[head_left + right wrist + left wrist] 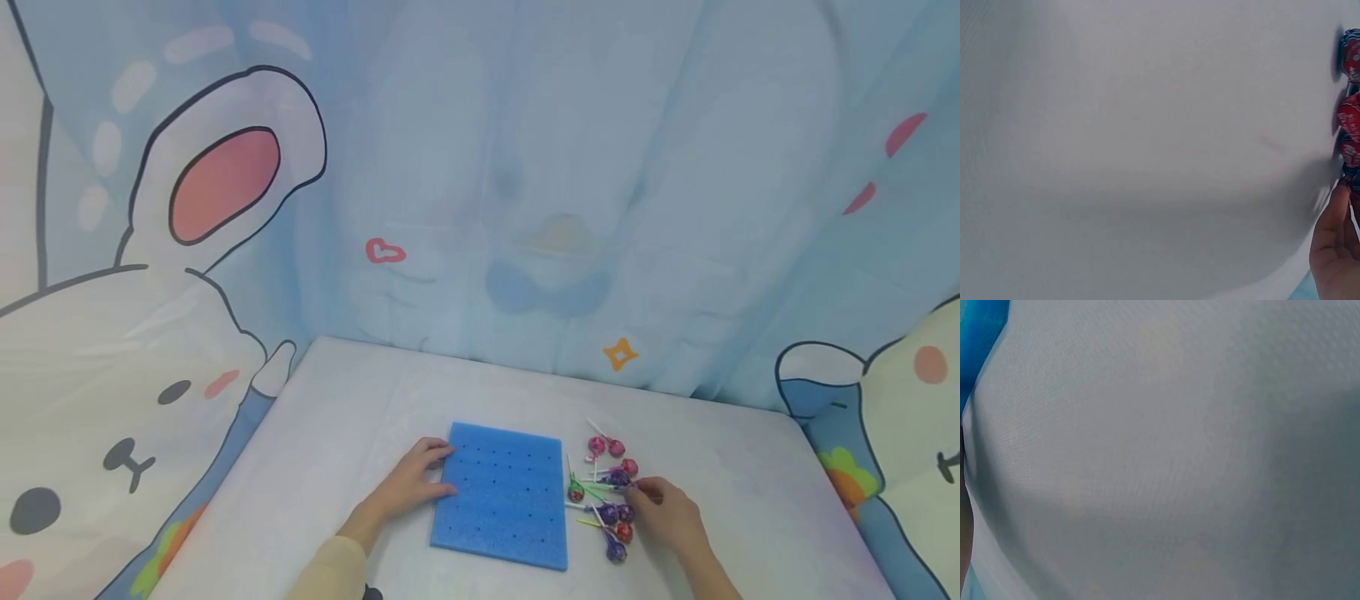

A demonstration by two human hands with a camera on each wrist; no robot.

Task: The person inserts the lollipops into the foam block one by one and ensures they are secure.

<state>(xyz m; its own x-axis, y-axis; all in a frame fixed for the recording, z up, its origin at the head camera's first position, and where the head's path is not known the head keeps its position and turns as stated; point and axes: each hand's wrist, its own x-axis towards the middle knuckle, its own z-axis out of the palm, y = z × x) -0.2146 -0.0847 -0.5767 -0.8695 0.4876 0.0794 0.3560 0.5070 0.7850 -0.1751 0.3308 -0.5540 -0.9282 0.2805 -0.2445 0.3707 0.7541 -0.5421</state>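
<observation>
A blue foam board [498, 492] with rows of small holes lies flat on the table. My left hand [412, 482] rests at its left edge, thumb and fingers spread and touching the board there. To the right of the board lies a loose group of wrapped lollipops [609, 513], in pink, purple, red and green. My right hand [667, 512] is at the right side of this group and pinches a dark-wrapped lollipop [621, 478] between thumb and finger. In the right wrist view, the right hand [1335, 250] touches that wrapped head, beside several red ones [1350, 115].
Both hands work on a white table [390, 392]. Behind it hangs a blue curtain [450, 167] printed with cartoon figures, which also covers the sides. A small dark object [372, 593] shows at the bottom edge beside the left sleeve [330, 571].
</observation>
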